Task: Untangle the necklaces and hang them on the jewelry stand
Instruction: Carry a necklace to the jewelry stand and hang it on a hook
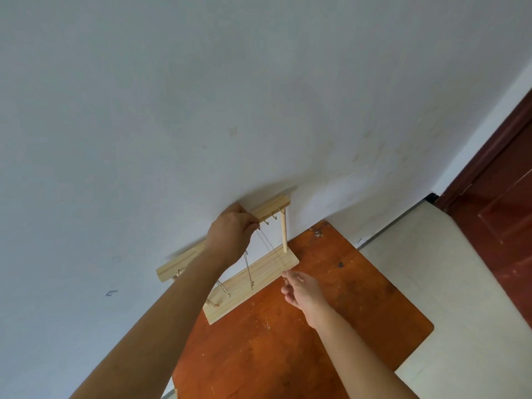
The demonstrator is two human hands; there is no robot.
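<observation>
Necklace (270,245) stretched across jewelry stand (259,275), left hand (230,234) grip pinching top, right hand (302,289) grip pinching bottom

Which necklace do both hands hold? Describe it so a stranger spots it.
On the orange table stands a wooden jewelry stand against the white wall. Nearest its right post, one thin necklace stretches slantwise from the left hand at the top bar to the right hand; the others hang loose, untouched.

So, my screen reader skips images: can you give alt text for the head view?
A person's left hand pinches a thin necklace at the top of the wooden jewelry stand while the right hand holds its lower end. Other necklaces hang alongside.
</observation>
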